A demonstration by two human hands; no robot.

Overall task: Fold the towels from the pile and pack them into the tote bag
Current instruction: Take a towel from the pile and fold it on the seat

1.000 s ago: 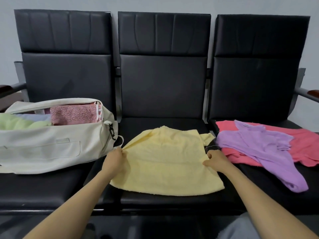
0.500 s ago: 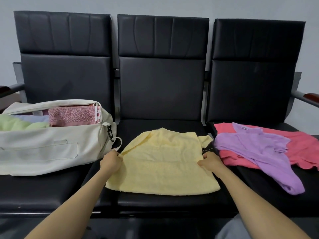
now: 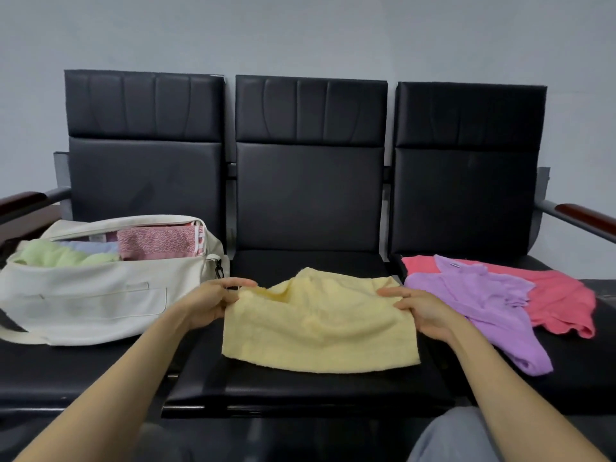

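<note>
Three-seat black bench (image 3: 310, 195), head view. The cream tote bag (image 3: 83, 305) lay open on my left seat, with a pink towel (image 3: 156, 243) and a green towel (image 3: 60, 256) already packed inside. The yellow towel (image 3: 320, 328) occupied the middle seat, its near edge resting on the cushion. On the right seat the unfolded pile remained: a coral towel (image 3: 560, 295) with a purple towel (image 3: 483, 301) draped across it. My left hand (image 3: 210, 305) pinched the yellow towel's left far corner and my right hand (image 3: 423, 311) pinched its right far corner, both clamped on cloth. A second earlier the towel had lain flat with my hands at its side edges; now its far edge was raised, sagging between my hands and drawn nearer to me. I judged this the start of a fold in half, with packing of this towel and two more towels still outstanding.
</note>
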